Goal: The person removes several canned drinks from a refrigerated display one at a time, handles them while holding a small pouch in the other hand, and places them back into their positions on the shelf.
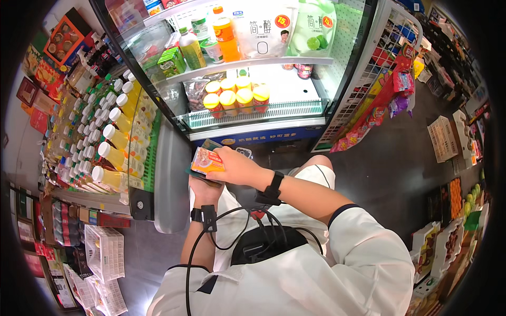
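My right hand [237,166] grips a small orange food box [206,160] with a picture of food and writing on its face. My left hand [206,191] is just beneath, around a dark green flat item [194,173] that lies under the box. Most of that item is covered, so I cannot tell what it is. Both hands are in front of the base of a lit display fridge [257,132]. On its bottom shelf stand several yellow-lidded cans [228,98] in two rows, with a bag of dark food [195,93] at their left.
Pouches [265,35], an orange soda bottle [225,37] and cartons [172,62] fill the shelf above. Left is a counter of juice bottles [118,134]; below it, white plastic crates [103,252]. A wire rack [355,91] with snack packets borders the fridge's right. Black cables [233,209] cross my lap.
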